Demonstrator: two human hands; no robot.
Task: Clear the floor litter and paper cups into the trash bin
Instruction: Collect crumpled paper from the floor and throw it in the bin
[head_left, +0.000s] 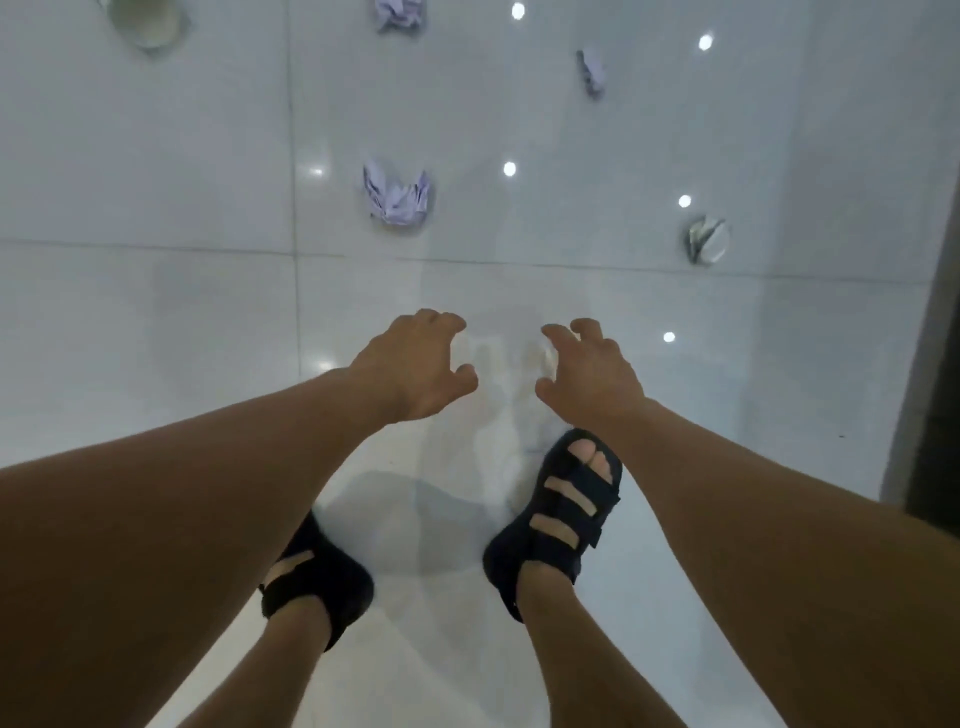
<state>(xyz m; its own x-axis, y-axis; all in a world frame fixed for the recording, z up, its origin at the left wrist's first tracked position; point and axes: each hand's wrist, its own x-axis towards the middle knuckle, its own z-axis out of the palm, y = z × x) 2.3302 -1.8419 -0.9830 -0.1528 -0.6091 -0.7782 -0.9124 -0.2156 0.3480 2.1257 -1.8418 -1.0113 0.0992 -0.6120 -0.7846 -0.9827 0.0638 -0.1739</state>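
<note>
Both hands hang empty over the white tiled floor (156, 322). The left hand (415, 364) and right hand (592, 371) are side by side with a gap between them, fingers spread and loosely hooked, holding nothing.

Ahead of the left hand, well apart from it, lies a wad (397, 197) of crumpled pale lilac paper with its creased folds splayed outward. Ahead of the right hand and further to its right is a grey piece (706, 240), round and crushed; what it is cannot be told. Far beyond the hands lie a second wad (399, 15), a small scrap (592, 73), and a whitish cup (148, 23), cut off by the frame's top edge. Dark sandals (561, 514) stand below the hands.
</note>
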